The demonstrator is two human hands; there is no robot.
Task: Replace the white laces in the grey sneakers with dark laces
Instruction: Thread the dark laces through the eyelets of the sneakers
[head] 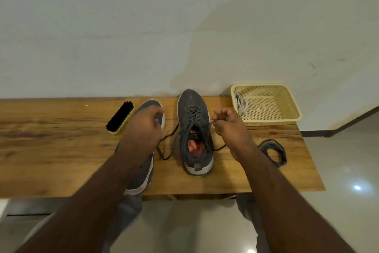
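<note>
Two grey sneakers stand on the wooden table point(51, 146). The right sneaker point(193, 129) is threaded with a dark lace point(192, 112); its loose ends trail on the table to the left and right. My right hand point(227, 127) pinches one strand of that lace just right of the eyelets. My left hand point(143, 127), blurred, hovers over the left sneaker point(143, 168) and hides most of it; its fingers look curled, and a dark lace end runs out from under it. A coiled spare dark lace point(273, 151) lies to the right. White laces point(241, 104) lie in the basket.
A cream plastic basket point(287, 107) sits at the back right corner of the table. A black-bristled shoe brush point(120, 117) lies at the back left of the sneakers. The wall rises directly behind the table. The table's right edge drops to a tiled floor.
</note>
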